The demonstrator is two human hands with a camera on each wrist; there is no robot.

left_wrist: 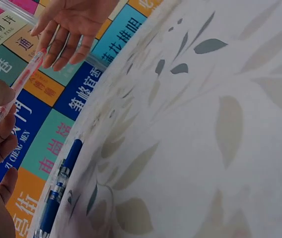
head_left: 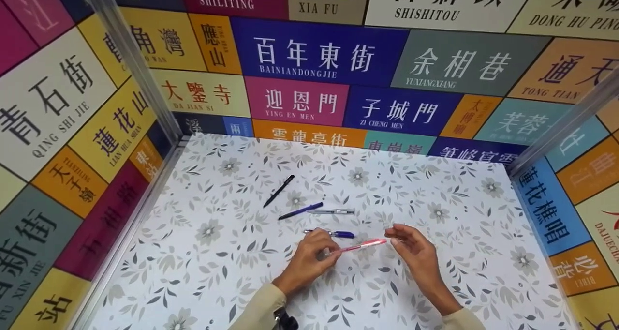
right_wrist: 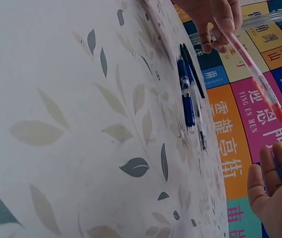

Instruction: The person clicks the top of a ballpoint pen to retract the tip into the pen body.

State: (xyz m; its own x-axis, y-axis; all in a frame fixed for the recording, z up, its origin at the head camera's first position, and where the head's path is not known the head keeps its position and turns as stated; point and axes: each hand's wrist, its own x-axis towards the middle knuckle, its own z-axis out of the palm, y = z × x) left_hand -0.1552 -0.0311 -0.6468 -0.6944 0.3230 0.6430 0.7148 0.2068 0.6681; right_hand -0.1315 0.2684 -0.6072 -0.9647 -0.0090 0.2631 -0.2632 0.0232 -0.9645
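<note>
My left hand [head_left: 309,257] pinches a clear pen with red ink and a red end [head_left: 362,246] between thumb and fingers, clear of the tabletop. Its red end points right, toward my right hand [head_left: 417,255], which has loosely bent fingers around nothing. In the right wrist view, a gap shows between the red pen [right_wrist: 260,82] and the right fingertips [right_wrist: 280,153]. The left wrist view shows the red end close to the right fingers. Just beyond the left hand lies a blue pen with a clear and silver middle [head_left: 343,234], partly hidden by that hand.
Farther back on the flower-patterned tabletop [head_left: 232,267] lie a black pen [head_left: 279,190], a dark blue pen [head_left: 300,211] and a clear pen [head_left: 338,212]. The clear pen's left end meets the blue one. Walls with coloured sign panels [head_left: 319,54] enclose the back and sides.
</note>
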